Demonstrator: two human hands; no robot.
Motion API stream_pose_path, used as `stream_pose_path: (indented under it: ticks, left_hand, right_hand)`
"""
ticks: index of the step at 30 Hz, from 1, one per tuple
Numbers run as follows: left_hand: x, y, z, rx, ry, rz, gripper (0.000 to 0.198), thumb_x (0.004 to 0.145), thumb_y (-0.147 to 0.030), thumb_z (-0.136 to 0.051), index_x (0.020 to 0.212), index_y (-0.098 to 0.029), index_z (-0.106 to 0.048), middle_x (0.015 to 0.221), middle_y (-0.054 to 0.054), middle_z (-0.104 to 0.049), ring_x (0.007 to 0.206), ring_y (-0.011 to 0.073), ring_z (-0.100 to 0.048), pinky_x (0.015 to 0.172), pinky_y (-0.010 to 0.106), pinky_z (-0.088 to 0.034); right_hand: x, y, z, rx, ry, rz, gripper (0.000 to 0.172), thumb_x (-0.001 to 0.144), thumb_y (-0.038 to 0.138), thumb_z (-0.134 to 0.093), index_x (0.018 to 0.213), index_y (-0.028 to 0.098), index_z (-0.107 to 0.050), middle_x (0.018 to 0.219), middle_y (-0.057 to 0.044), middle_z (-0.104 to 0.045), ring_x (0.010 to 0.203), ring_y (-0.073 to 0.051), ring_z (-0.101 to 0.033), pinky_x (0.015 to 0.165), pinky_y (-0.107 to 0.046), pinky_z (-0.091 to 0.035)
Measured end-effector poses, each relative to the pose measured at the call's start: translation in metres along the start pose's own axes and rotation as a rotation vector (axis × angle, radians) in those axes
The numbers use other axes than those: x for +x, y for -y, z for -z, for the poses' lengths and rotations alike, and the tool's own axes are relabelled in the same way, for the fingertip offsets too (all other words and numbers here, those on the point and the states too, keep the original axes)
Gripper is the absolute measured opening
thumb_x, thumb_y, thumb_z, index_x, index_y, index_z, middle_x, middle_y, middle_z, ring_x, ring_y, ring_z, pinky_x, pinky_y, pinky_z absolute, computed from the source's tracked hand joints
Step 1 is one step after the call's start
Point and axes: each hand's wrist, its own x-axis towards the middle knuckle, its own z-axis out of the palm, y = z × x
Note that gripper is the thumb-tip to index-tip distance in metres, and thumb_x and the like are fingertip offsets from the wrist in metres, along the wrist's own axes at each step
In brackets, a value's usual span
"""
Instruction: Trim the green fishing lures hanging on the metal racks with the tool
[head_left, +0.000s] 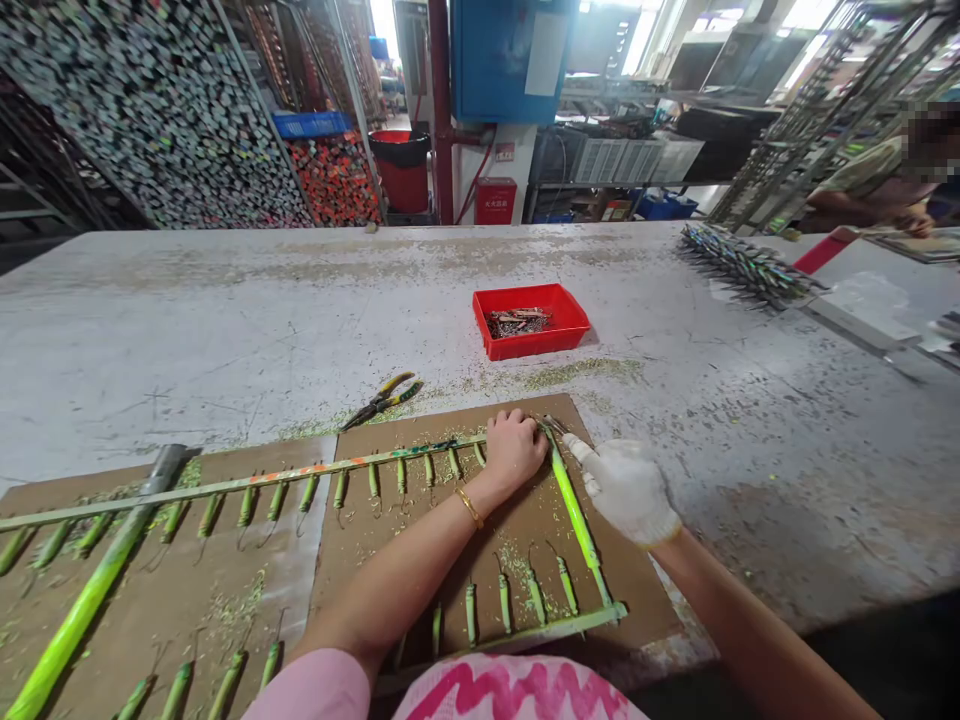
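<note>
A frame of long thin strips lies before me, with several green lure-like pieces (pixel 373 480) with wire hooks hanging from its top strip (pixel 330 467). More of these pieces stand along the bottom strip (pixel 555 632). My bare left hand (pixel 516 445), a bracelet at its wrist, is closed over the right end of the top strip. In a white glove, my right hand (pixel 626 485) is closed beside that corner, a thin metal tool (pixel 556 424) at its fingertips. What the tool touches is partly hidden. Between the strips runs a bright yellow-green bar (pixel 574 505).
Brown cardboard (pixel 420 540) lies under the frame, strewn with green flakes. Beyond it are pliers (pixel 381 401) and a red tray (pixel 532 345) of small metal parts. A spiky bundle (pixel 750 265) lies at the table's far right, near another person (pixel 877 190).
</note>
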Motion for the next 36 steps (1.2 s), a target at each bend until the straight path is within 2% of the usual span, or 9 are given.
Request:
stream_pose_path:
  ticks: [2,5,11,15,20,25,30,34,36]
  left_hand:
    - [0.0000,0.0001,0.0001,-0.005,0.013,0.000,0.026,0.095,-0.035,-0.053,0.088,-0.020,-0.073,0.102,0.009,-0.068,0.102,0.0263,-0.055,0.083,0.040,-0.040]
    - [-0.0001,0.0003,0.0002,-0.019,0.016,-0.014,0.027,0.095,-0.035,-0.052,0.087,-0.020,-0.073,0.101,0.009,-0.068,0.103,0.0262,-0.055,0.084,0.040,-0.040]
    - [0.0000,0.0000,0.0017,-0.023,0.013,-0.002,0.026,0.094,-0.034,-0.053,0.088,-0.020,-0.074,0.100,0.009,-0.067,0.101,0.0262,-0.055,0.083,0.040,-0.041]
    - [0.0002,0.0003,0.0022,-0.032,0.023,-0.005,0.026,0.094,-0.034,-0.053,0.088,-0.021,-0.075,0.099,0.009,-0.067,0.102,0.0264,-0.055,0.085,0.040,-0.042]
    - [0.0010,0.0007,0.0024,-0.029,0.026,0.018,0.027,0.094,-0.034,-0.052,0.090,-0.020,-0.075,0.099,0.010,-0.067,0.101,0.0267,-0.056,0.084,0.040,-0.042]
    - [0.0015,0.0015,0.0024,-0.038,0.019,0.005,0.028,0.094,-0.035,-0.052,0.086,-0.020,-0.075,0.095,0.009,-0.067,0.100,0.0262,-0.056,0.083,0.039,-0.042]
    - [0.0013,0.0018,0.0027,-0.031,0.016,0.014,0.027,0.093,-0.034,-0.053,0.085,-0.021,-0.075,0.096,0.008,-0.068,0.097,0.0251,-0.057,0.082,0.039,-0.042]
    - [0.0013,0.0013,0.0042,-0.029,0.015,0.009,0.026,0.092,-0.034,-0.053,0.084,-0.021,-0.075,0.095,0.008,-0.068,0.097,0.0251,-0.057,0.081,0.039,-0.042]
    - [0.0013,0.0009,0.0049,-0.031,0.018,0.016,0.026,0.092,-0.033,-0.053,0.086,-0.021,-0.075,0.096,0.008,-0.067,0.098,0.0252,-0.057,0.081,0.039,-0.042]
  right_hand:
    - [-0.0002,-0.0002,-0.0012,0.011,-0.001,-0.023,0.045,0.084,0.013,-0.058,0.126,0.022,-0.070,0.069,-0.002,-0.062,0.074,-0.020,-0.054,0.075,-0.034,-0.034]
    - [-0.0001,0.0001,0.0015,0.007,-0.105,-0.131,0.041,0.088,0.018,-0.058,0.128,0.021,-0.069,0.078,-0.005,-0.066,0.082,-0.021,-0.056,0.080,-0.034,-0.035]
    - [0.0008,0.0020,0.0027,-0.003,0.059,-0.007,0.047,0.083,0.013,-0.058,0.127,0.022,-0.069,0.070,-0.003,-0.062,0.074,-0.020,-0.053,0.076,-0.035,-0.034]
    - [-0.0019,0.0016,0.0043,0.016,-0.057,-0.146,0.044,0.088,0.017,-0.056,0.130,0.022,-0.067,0.080,-0.005,-0.067,0.084,-0.022,-0.057,0.080,-0.036,-0.036]
    - [-0.0046,0.0031,0.0002,-0.005,0.044,-0.008,0.045,0.084,0.013,-0.057,0.127,0.022,-0.069,0.069,-0.002,-0.062,0.074,-0.021,-0.053,0.076,-0.036,-0.033]
    - [-0.0058,0.0012,-0.0012,-0.011,-0.067,-0.109,0.042,0.087,0.017,-0.059,0.128,0.020,-0.068,0.081,-0.005,-0.068,0.085,-0.022,-0.056,0.080,-0.036,-0.035]
    - [-0.0046,0.0006,-0.0044,0.009,0.050,-0.014,0.047,0.083,0.013,-0.058,0.129,0.020,-0.068,0.074,-0.003,-0.065,0.080,-0.022,-0.055,0.079,-0.036,-0.035]
    - [-0.0038,0.0011,-0.0003,0.034,-0.054,-0.107,0.045,0.087,0.016,-0.057,0.131,0.021,-0.066,0.089,-0.007,-0.070,0.094,-0.023,-0.059,0.086,-0.037,-0.037]
    - [-0.0032,0.0018,0.0002,0.041,-0.013,-0.064,0.048,0.084,0.014,-0.059,0.131,0.022,-0.066,0.088,-0.007,-0.070,0.095,-0.024,-0.059,0.085,-0.038,-0.037]
